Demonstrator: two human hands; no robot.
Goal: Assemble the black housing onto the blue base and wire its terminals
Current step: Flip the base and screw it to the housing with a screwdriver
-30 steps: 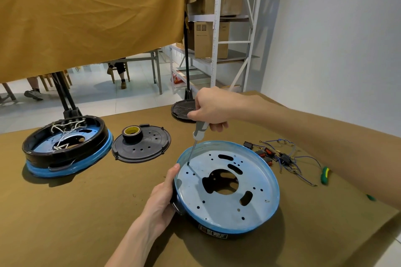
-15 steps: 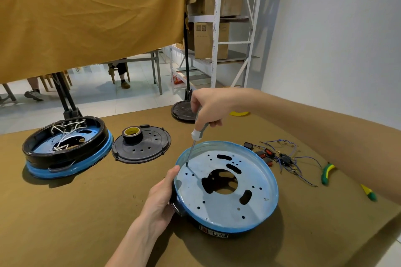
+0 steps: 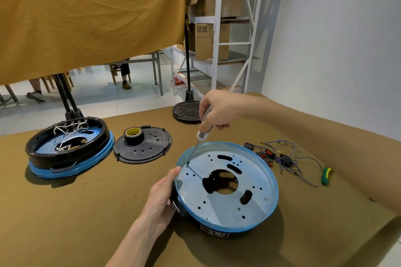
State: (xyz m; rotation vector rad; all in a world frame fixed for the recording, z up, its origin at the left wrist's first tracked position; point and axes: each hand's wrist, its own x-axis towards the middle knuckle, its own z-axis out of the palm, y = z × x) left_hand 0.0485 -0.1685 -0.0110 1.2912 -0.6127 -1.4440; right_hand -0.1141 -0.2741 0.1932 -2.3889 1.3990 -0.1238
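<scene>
Right hand grips screwdriver — tip on blue base.

1. The round base lies on the desk, near the front, right of centre.
2. The left hand rests against its left rim; the right hand is above its far-left edge, holding a screwdriver with the tip inside the base.
3. The wire bundle lies just right of the base, with a hand tool further right.
4. A flat cover lies left behind the base, a tape roll on it.
5. The assembled unit sits at far left.
6. A shelf rack stands behind the desk.
</scene>
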